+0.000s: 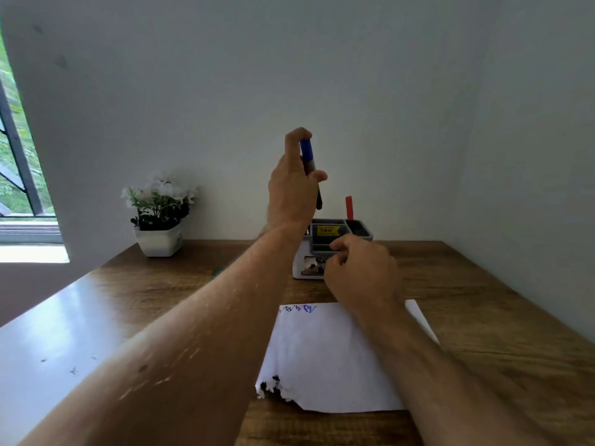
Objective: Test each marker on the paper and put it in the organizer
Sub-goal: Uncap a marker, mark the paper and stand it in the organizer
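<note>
Head view: left hand [291,185] fingers pinch a blue-capped marker [310,169] upright above the organizer [335,243], right hand [360,272] loosely curled at its front; lower straight into a free compartment.

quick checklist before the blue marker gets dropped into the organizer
1. Blue marker gripped by left hand, cap end up: ok.
2. Cap on: ok.
3. Tested: blue scribbles on the paper, far edge: ok.
4. Marker lined up over the organizer: roughly, exact compartment cannot tell.
5. Right hand at the organizer's front; steadying it or not: cannot tell.
6. Red marker stands in a back compartment, apart from the blue one: ok.
</note>
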Tool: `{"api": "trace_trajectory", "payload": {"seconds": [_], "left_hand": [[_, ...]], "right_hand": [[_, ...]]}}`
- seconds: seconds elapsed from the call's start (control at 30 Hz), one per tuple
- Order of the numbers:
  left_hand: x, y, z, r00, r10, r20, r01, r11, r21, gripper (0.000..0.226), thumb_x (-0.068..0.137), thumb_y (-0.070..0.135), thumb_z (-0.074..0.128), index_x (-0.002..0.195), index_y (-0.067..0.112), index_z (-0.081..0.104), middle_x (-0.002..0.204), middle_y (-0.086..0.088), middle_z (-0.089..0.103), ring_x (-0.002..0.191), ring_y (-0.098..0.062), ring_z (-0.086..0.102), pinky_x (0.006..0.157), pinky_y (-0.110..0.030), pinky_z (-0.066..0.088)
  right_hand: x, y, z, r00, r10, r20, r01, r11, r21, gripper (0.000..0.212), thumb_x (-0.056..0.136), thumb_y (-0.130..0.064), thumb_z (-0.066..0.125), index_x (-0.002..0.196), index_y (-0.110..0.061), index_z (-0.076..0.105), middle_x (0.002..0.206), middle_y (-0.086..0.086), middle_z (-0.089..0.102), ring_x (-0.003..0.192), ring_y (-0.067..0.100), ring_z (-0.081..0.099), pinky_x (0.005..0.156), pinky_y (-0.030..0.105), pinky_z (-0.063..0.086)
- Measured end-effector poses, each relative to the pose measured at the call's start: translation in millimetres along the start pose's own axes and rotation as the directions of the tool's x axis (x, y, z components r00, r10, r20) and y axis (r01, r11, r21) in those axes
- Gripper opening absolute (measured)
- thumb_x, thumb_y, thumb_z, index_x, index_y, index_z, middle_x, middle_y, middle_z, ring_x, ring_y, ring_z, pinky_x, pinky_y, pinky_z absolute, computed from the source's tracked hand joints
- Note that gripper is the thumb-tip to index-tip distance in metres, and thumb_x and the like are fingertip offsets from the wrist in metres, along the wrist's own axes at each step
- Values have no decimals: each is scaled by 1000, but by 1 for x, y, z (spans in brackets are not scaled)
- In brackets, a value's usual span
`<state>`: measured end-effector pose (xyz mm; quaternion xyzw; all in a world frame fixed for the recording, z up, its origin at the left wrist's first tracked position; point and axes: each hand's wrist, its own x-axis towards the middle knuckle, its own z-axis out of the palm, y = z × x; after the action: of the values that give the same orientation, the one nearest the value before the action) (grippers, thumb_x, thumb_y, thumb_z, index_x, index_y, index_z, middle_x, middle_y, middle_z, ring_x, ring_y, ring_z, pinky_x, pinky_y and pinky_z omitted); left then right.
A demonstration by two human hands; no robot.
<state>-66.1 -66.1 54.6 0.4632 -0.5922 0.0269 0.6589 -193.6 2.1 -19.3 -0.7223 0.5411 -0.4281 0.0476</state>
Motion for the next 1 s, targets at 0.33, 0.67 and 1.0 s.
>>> {"api": "trace_trajectory", "payload": {"seconds": [0.33, 0.67, 1.0], "left_hand": [[-4, -26, 18, 969, -151, 194, 94, 956, 277, 58, 87, 8, 70, 124, 38, 37, 78, 5, 60, 73, -16, 65, 71, -41, 60], [-10, -27, 17, 960, -164, 228, 39, 882, 470, 36, 97, 25, 59, 133, 29, 51, 106, -12, 68, 80, -21, 63, 68, -34, 55], [-16, -13, 1, 970, -148, 191, 38, 872, 487, 52, 100, 13, 52, 149, 27, 40, 122, -11, 67, 93, -15, 63, 76, -22, 45]], "right_hand": [[2, -4, 3, 998, -53, 34, 54, 998, -20, 27, 93, -23, 51, 116, -24, 65, 105, -3, 70, 90, 13, 64, 67, 20, 46], [4, -1, 5, 997, -56, 53, 57, 998, -16, 25, 92, -23, 52, 113, -22, 65, 106, -3, 68, 90, 12, 63, 72, 22, 49], [5, 3, 6, 997, -44, 63, 43, 999, 17, 21, 94, -22, 54, 111, -21, 66, 104, -2, 69, 80, 8, 56, 68, 17, 44]]}}
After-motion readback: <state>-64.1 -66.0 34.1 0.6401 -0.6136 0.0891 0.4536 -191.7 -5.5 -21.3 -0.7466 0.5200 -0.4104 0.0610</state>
